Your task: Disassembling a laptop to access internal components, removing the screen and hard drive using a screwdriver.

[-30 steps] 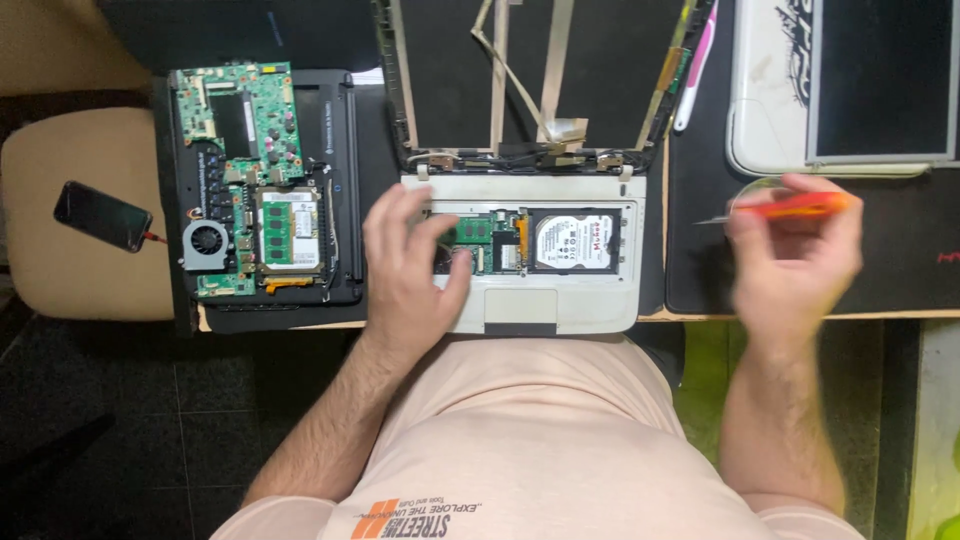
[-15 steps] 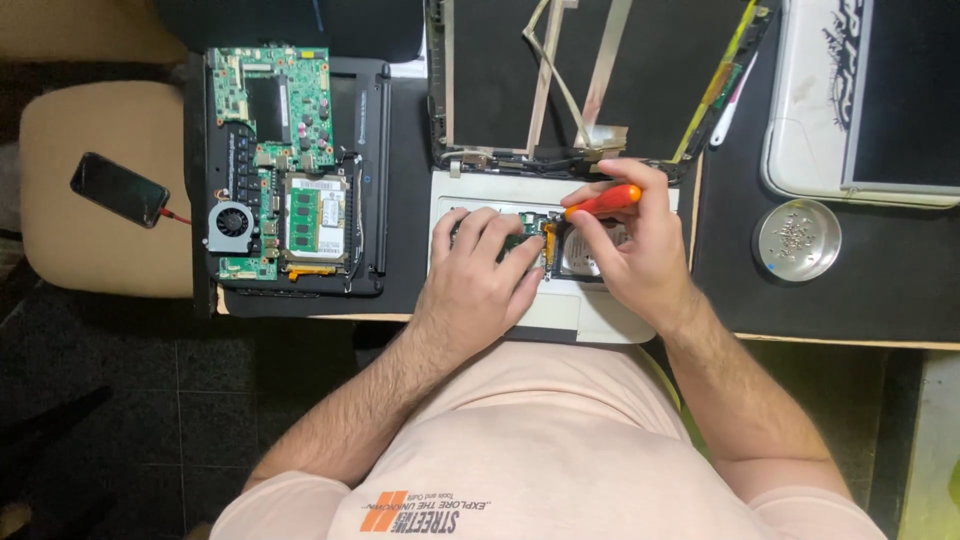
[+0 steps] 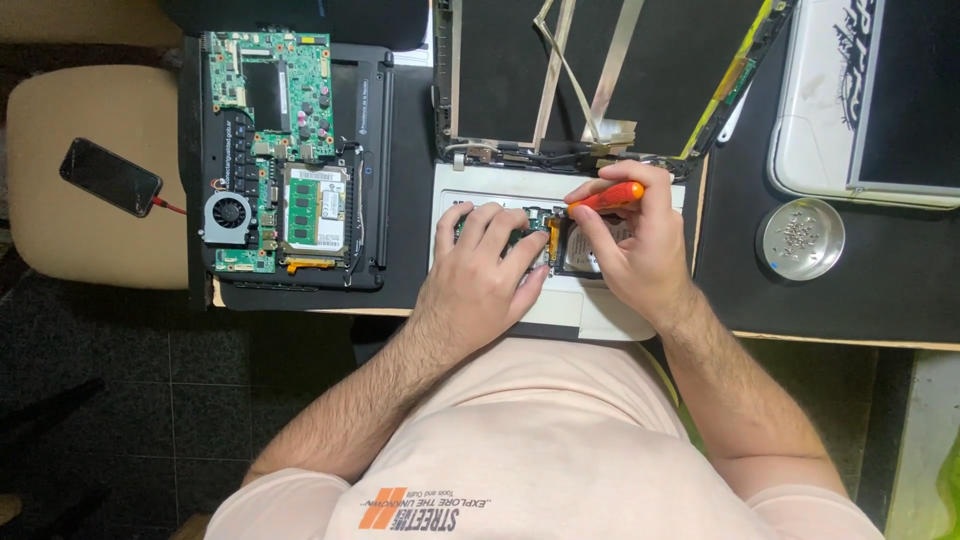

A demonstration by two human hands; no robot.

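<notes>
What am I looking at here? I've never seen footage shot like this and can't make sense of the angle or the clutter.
The camera sits on a person's head and looks straight down, so you see their own arms and desk. Their left hand rests on an opened white laptop base, fingers on its exposed parts. Their right hand holds an orange-handled screwdriver over the silver hard drive inside. To the left lies a second opened laptop showing a green circuit board and small fan. A phone lies on a beige stool. On the right, a round metal dish holds small screws.
</notes>
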